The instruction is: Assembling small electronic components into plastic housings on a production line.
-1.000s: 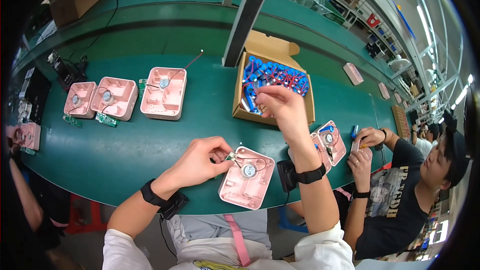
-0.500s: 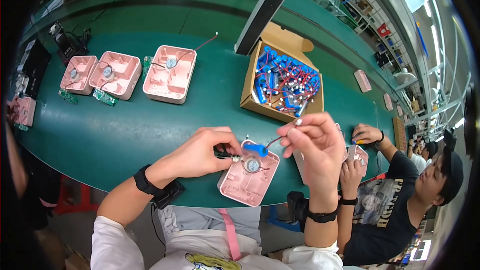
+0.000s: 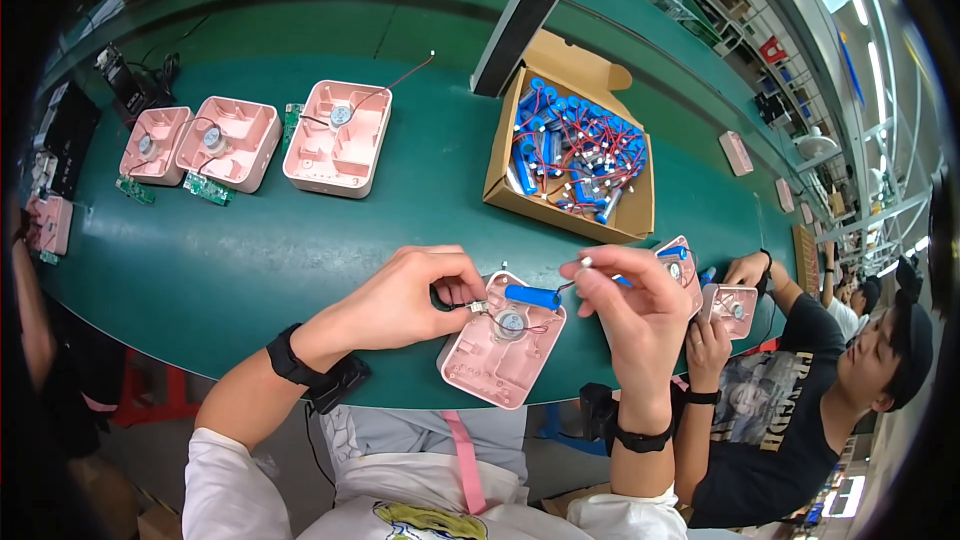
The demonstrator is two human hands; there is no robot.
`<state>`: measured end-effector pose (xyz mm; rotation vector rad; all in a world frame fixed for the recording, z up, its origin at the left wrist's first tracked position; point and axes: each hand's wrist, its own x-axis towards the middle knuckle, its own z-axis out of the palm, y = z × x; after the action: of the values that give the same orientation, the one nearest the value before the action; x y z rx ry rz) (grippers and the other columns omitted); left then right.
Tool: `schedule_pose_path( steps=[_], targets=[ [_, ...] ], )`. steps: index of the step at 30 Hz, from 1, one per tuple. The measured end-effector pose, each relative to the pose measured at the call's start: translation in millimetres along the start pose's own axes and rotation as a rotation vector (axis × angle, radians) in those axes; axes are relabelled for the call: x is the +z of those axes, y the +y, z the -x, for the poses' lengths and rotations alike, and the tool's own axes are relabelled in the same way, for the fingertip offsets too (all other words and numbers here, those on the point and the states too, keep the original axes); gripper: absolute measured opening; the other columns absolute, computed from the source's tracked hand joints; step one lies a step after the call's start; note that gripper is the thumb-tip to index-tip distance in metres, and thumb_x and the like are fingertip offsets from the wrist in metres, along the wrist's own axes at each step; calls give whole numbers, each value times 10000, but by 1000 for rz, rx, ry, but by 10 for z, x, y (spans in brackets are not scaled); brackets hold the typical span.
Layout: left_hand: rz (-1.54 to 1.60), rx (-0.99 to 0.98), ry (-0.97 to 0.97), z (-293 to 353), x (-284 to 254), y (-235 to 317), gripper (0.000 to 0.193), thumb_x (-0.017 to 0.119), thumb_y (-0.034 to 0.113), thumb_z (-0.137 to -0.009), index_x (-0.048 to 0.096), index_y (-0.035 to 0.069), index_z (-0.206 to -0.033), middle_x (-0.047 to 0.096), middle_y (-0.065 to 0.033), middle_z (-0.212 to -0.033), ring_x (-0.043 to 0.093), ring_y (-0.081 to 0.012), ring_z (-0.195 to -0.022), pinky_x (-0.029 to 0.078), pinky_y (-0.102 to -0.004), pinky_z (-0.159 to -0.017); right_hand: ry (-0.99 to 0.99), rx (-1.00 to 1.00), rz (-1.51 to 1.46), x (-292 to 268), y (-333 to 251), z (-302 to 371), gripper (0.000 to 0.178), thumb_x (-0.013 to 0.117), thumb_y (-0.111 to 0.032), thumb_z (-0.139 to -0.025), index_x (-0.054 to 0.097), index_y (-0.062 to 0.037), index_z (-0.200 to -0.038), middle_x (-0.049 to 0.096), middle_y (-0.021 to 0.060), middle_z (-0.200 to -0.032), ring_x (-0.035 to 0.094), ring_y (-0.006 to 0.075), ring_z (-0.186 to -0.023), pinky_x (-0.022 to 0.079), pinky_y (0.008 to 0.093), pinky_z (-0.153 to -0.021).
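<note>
From my end I have the smooth blue cylindrical battery [image 3: 532,297] just right of and below the frame's centre, over the upper part of a matte pink plastic housing [image 3: 487,368], open-topped, with rounded corners and moulded ribs; its long axis runs nearly level across the frame, dipping slightly rightward, the leaded end facing right; I cannot tell whether it rests on the ribs or hangs above them; my right hand [image 3: 640,320] has thumb and forefinger closed on the thin wire lead [image 3: 566,286] by its small white plastic plug [image 3: 586,263]; my left hand [image 3: 400,300] pinches a small whitish socket [image 3: 478,307] at the housing's left edge; a round metallic speaker [image 3: 511,324] sits below the battery; a brown cardboard box [image 3: 502,165] of wired blue cells [image 3: 545,125] stands upper right of centre on the green tabletop [image 3: 300,260].
</note>
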<state>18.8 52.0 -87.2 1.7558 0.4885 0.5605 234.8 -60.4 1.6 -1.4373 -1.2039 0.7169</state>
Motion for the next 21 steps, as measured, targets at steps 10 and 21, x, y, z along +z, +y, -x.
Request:
schedule_pose_path(
  steps=[10, 21],
  targets=[
    [81, -96, 120, 8, 85, 4, 219, 820, 49, -882, 667, -38, -1012, 705, -81, -875, 693, -132, -775, 578, -279, -695, -84, -442, 662, 393, 318, 211, 134, 759, 20, -904, 728, 24, -1034, 748, 127, -892, 732, 259, -726, 563, 334, -620],
    [39, -62, 182, 41, 165, -18, 220, 820, 50, -887, 628, -33, -957, 689, -86, -821, 699, -134, -715, 585, -288, -663, -60, -334, 785, 517, 368, 264, 72, 736, -11, -917, 687, -19, -968, 684, 76, -1061, 700, 278, -696, 544, 357, -560]
  ],
)
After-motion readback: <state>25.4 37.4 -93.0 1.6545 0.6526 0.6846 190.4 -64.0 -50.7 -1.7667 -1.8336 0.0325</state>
